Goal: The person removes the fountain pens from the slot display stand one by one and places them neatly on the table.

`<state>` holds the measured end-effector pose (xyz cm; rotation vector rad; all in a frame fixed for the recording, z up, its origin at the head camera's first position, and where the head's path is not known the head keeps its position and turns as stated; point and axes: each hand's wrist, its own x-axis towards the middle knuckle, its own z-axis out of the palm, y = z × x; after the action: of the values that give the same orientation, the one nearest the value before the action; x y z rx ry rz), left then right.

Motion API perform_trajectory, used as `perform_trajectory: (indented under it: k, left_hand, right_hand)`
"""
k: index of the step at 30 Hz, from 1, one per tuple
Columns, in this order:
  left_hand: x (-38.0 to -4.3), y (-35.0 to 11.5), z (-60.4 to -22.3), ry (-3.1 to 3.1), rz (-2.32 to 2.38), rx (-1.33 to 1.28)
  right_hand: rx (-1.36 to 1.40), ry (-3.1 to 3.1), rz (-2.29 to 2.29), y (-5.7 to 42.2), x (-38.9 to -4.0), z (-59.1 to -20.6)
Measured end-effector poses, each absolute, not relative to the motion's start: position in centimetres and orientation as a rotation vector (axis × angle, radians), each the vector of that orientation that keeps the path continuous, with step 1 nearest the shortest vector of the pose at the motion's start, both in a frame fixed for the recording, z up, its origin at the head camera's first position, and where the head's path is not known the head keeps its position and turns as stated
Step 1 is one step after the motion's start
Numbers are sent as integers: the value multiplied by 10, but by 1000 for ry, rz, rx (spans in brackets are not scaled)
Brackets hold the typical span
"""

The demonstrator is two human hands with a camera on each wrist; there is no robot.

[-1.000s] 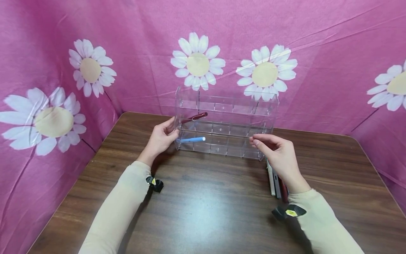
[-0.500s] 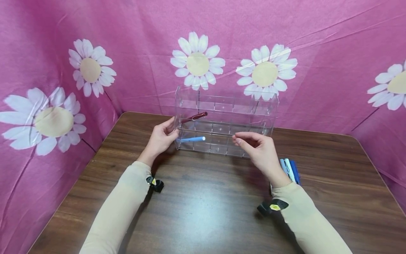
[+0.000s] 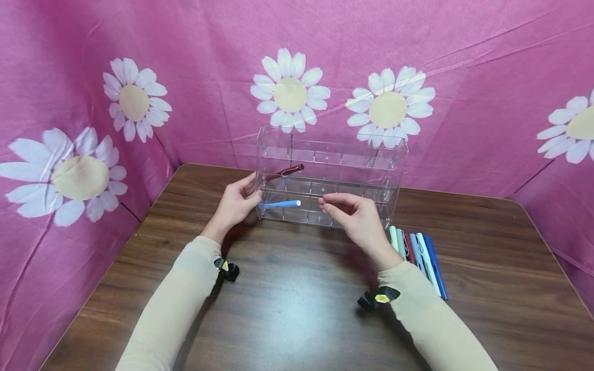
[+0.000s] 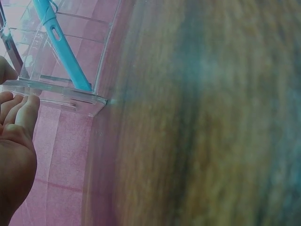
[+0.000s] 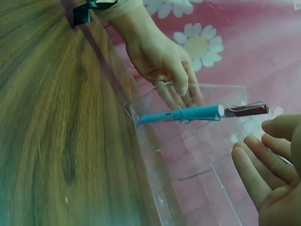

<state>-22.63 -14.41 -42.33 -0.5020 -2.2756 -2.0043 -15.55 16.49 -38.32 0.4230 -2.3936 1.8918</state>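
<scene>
A clear tiered display rack (image 3: 334, 164) stands at the back of the table. At its left end lean two pens: a light blue pen (image 3: 283, 204) on the bottom tier and a dark red pen (image 3: 291, 170) on the tier above. My left hand (image 3: 235, 206) grips the rack's left side panel; the left wrist view has the panel between thumb and fingers (image 4: 23, 115). In front of the rack's middle my right hand (image 3: 357, 221) hovers, fingers loosely bent and nothing in them. The right wrist view puts its fingertips (image 5: 240, 155) apart from both pens.
Beside the rack's right end, several pens lie side by side on the wooden table (image 3: 278, 288), among them a dark blue pen (image 3: 437, 270) and a pale green pen (image 3: 429, 265). My right forearm partly covers that row. A pink flowered cloth (image 3: 209, 103) hangs behind the table.
My right hand has moved left along the rack's front, from its right end to the middle, uncovering more of the pens on the table. The left hand stays on the side panel.
</scene>
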Motion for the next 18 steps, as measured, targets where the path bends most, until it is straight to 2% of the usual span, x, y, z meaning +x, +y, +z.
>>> perform_trajectory:
  k: [18]
  left_hand:
    - [-227, -145, -426, -2284, -2010, -510]
  right_hand:
    - [415, -2387, 1898, 139, -165, -390]
